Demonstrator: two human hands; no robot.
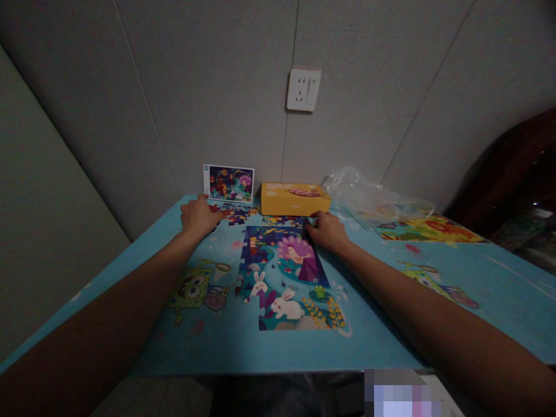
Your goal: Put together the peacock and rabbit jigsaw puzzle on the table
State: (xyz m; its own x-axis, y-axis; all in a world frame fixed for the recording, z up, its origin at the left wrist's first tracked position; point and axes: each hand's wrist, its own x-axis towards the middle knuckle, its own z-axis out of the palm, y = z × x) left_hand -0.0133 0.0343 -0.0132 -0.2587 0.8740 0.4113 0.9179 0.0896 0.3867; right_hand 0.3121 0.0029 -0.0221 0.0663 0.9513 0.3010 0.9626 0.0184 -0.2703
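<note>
Flanking puzzle (286, 278): left hand (200, 215), right hand (329, 230); each grip unclear; tablecloth (278, 350) bordering puzzle's near edge.

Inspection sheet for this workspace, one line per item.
Surface: blue tabletop with cartoon prints
Work items: partly joined jigsaw, left edge ragged; loose pieces beyond it; picture card standing behind them
Clutter: yellow box; clear plastic bag; colourful picture sheet at right
Hands: left hand beside loose pieces; right hand near jigsaw's far right corner; grips unclear
Cables: nothing seen
Surroundings: grey wall with socket
</note>
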